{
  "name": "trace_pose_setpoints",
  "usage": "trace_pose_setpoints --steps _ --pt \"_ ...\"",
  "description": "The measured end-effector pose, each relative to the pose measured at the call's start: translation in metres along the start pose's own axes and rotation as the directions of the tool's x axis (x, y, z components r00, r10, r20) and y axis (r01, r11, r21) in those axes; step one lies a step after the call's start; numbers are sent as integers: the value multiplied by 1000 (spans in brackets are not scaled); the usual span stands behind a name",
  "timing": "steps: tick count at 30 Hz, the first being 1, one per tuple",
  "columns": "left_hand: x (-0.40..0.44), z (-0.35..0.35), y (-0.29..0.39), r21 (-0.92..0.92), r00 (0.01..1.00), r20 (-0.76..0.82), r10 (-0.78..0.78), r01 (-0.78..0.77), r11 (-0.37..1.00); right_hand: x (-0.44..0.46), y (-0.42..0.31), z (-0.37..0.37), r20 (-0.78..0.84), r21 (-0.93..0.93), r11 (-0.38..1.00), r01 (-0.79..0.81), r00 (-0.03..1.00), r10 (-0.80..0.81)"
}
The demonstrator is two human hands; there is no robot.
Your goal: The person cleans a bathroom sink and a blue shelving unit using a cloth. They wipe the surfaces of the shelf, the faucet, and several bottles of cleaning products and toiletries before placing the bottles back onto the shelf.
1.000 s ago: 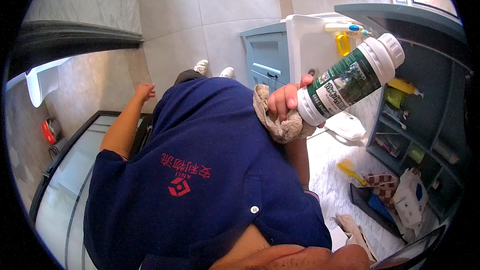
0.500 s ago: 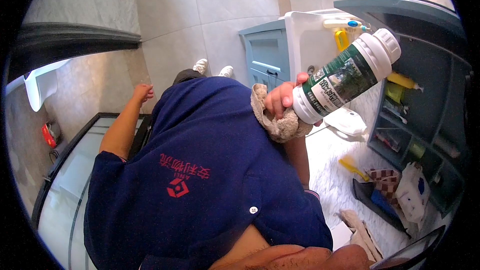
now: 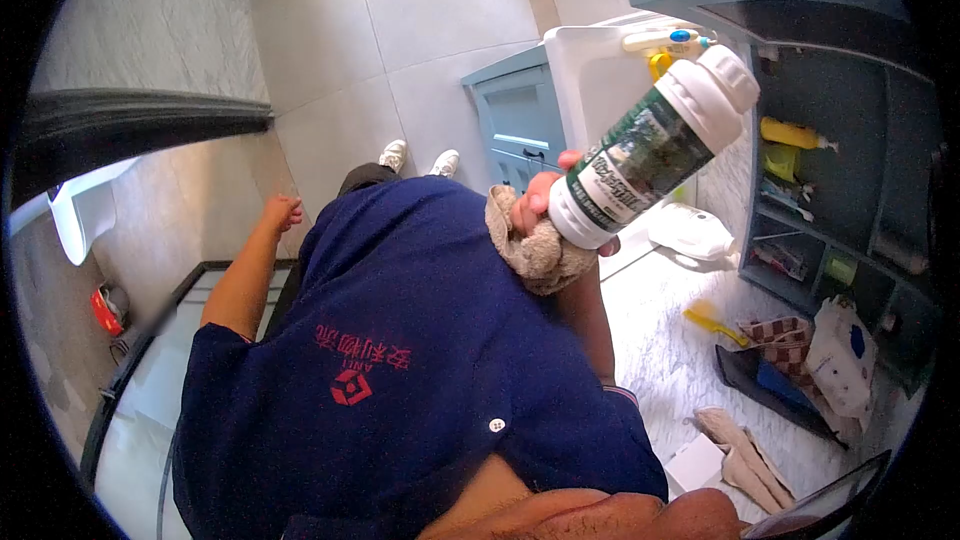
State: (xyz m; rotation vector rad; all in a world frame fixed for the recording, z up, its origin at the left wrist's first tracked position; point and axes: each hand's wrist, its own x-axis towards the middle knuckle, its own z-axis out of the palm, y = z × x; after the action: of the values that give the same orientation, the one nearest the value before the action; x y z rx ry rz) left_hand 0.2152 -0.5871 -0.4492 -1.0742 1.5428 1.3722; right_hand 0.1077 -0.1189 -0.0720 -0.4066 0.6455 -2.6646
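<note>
In the head view, my right hand (image 3: 540,202) is closed around the lower end of a white plastic bottle (image 3: 655,152) with a green printed label. The bottle tilts, its white cap pointing up and to the right. A crumpled beige cloth (image 3: 545,258) is bunched in the same hand, under the bottle's base. Some of my right fingers are hidden behind the bottle and cloth. My left hand (image 3: 284,212) hangs out at my left side, its fingers loosely curled and nothing visible in them.
A white basin (image 3: 585,90) on a blue cabinet (image 3: 520,110) is ahead to the right. An open wall cabinet (image 3: 840,90) holds toiletries. Below it, a yellow brush (image 3: 715,324), a white pack (image 3: 842,355) and a beige towel (image 3: 745,460) lie on marble. A glass-panelled frame (image 3: 160,380) stands left.
My view has shifted slightly, so the room sits a little differently. The bottle appears further left and has turned slightly in my right hand's hold. My left hand has dropped slightly in view.
</note>
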Motion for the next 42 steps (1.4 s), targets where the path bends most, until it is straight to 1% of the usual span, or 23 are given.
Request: trace_pose_setpoints --steps 5,6,7,8,10,14,15,17,20,23,25,28,29,30,32,33,34,36,37,39,40,41,42 --pt "7 8 14 63 998 -35 55 -52 997 5 -7 14 -206 -307 951 -39 978 -26" --pt "-4 18 32 92 994 -75 77 -70 993 5 -13 12 -230 -470 879 -76 972 -39" --pt "2 29 43 73 978 -39 204 -200 977 4 -17 7 -251 -618 778 -112 966 -61" --pt "8 42 53 50 945 -4 326 -326 944 3 -13 5 -296 -589 799 -120 952 -76" --pt "-50 82 125 195 854 98 511 -520 832 1 -7 -1 -394 -632 745 -211 916 -74" --pt "-232 161 253 -79 506 304 807 -831 551 0 5 -21 -445 -707 630 -321 895 -44" --pt "-269 172 274 -135 381 356 853 -882 451 2 8 -24 -435 -734 597 -324 899 -47" --pt "-304 187 301 -140 56 309 949 -985 104 6 10 -17 -429 -753 571 -327 902 -50" --pt "-326 212 319 -241 -56 178 982 -971 -12 11 10 -16 -405 -808 482 -338 913 -39" --pt "-341 218 322 -216 211 239 948 -940 264 15 12 -18 -413 -868 312 -385 910 -25" --pt "-336 216 323 -137 149 190 970 -975 177 19 14 -20 -433 -888 176 -424 901 -13" --pt "-332 203 324 30 56 140 989 -998 53 8 -9 -47 -655 -645 441 -624 749 100" --pt "-330 200 324 65 51 160 986 -997 41 2 -19 -56 -645 -635 549 -543 764 9" --pt "-326 197 325 95 48 182 982 -995 31 4 -27 -48 -681 -600 673 -432 717 -148" --pt "-317 198 323 138 41 221 974 -990 10 20 -48 -28 -597 -704 685 -185 677 -430" --pt "-313 199 321 157 62 256 965 -987 22 32 -55 -14 -504 -793 606 -60 624 -597" --pt "-309 202 320 174 82 290 953 -984 32 48 -60 5 -467 -790 609 67 578 -669" --pt "-310 206 315 187 142 338 930 -979 81 76 -59 32 -33 -980 163 117 709 -705" --pt "-312 209 315 176 166 357 919 -978 108 90 -59 34 172 -985 -110 132 753 -635" --pt "-316 219 320 133 195 370 908 -979 156 112 -52 30 293 -953 -144 266 931 -217" --pt "-313 222 324 94 194 380 904 -981 171 116 -45 23 340 -888 -375 265 929 -149" --pt "-308 224 325 52 196 395 898 -980 191 117 -40 27 316 -900 -360 246 937 -148" --pt "-299 223 325 16 121 417 901 -992 126 115 -34 12 274 -937 -264 229 950 -150"
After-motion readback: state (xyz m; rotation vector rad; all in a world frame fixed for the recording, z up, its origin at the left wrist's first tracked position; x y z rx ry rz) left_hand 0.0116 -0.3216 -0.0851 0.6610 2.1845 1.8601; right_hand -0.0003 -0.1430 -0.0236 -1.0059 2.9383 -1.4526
